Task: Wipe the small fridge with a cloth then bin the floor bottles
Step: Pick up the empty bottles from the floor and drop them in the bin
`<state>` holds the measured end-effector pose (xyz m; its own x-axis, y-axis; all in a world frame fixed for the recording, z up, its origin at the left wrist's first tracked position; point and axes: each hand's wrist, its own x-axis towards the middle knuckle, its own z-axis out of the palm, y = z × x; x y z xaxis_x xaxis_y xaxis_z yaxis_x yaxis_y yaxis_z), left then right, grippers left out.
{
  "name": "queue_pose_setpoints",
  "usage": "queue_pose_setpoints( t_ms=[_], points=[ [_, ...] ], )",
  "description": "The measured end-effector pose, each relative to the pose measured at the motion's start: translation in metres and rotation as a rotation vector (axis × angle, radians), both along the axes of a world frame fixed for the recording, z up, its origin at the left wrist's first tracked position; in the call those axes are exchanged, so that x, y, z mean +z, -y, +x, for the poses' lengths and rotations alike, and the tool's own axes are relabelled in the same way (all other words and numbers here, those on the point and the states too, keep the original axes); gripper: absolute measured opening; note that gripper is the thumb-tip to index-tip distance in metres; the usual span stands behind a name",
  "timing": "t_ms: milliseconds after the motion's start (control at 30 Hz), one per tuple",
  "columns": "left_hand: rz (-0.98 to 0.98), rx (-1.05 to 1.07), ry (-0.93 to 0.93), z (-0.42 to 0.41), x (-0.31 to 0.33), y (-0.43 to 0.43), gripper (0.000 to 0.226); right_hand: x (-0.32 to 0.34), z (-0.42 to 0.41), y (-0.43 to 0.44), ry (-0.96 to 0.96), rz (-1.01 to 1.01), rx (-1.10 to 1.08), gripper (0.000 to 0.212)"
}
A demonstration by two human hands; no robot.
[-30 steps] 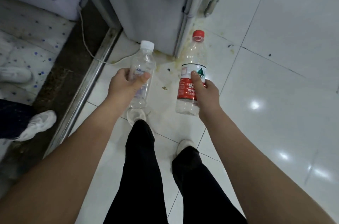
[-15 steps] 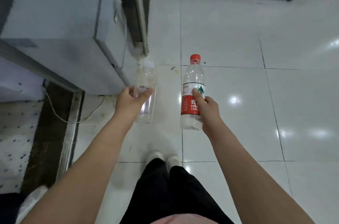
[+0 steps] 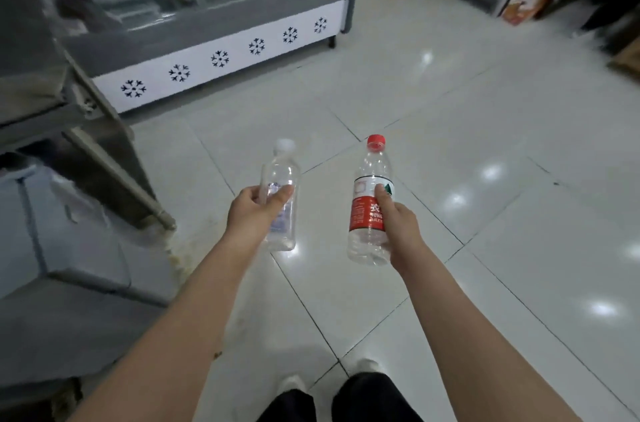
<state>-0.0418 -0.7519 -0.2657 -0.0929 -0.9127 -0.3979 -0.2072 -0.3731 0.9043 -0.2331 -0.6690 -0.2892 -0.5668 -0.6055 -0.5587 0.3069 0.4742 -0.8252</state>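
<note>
Status: both floor bottles are in hand, none on the tiles in view. The left hand (image 3: 254,210) grips the clear bottle (image 3: 281,176) (white cap) around its middle, thumb across the front. The right hand (image 3: 398,224) wraps the red-label bottle (image 3: 362,210) at the label, thumb up over the white band. Both bottles are roughly upright, caps on and tipped slightly away from the body, well apart from each other, held out over the floor (image 3: 450,131). They look empty or near enough, so light and easy to crush. The small fridge (image 3: 69,234) sits low on the left, near the left forearm. A display freezer (image 3: 221,58) with a snowflake panel is ahead-left. No bin in view, so I read the step as carry-to-bin. Can't tell whether the fridge wipe is done, that surface is blurred. To do it well: mid-body grips are fine, don't squeeze harder, thin plastic buckles and slips. Caps up in case of dregs. Locate the bin first, then walk. Tiles are glossy and there's a yellowish stain (image 3: 178,259) by the fridge corner, so step round it. At the bin, drop one bottle at a time, bottom first, releasing close over the opening so neither bounces out.
</note>
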Motion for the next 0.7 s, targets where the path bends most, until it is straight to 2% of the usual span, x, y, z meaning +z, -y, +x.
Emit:
queue_pose_setpoints(
  t_ms=[100,200,267,700],
  points=[
    [-0.03,-0.11,-0.028,-0.047,0.017,0.003,0.018,0.016,-0.042,-0.018,0.01,-0.005,-0.126,0.052],
    [-0.023,-0.212,-0.057,-0.102,0.028,-0.001,0.019,0.03,-0.09,-0.04,-0.001,-0.02,-0.246,0.044],
    [-0.019,-0.262,-0.078,-0.14,0.033,-0.008,0.021,0.034,-0.123,-0.056,-0.011,-0.024,-0.299,0.048],
    [-0.022,-0.45,-0.173,-0.365,0.066,-0.05,0.024,0.075,-0.313,-0.129,-0.087,-0.064,-0.457,0.053]
  ],
)
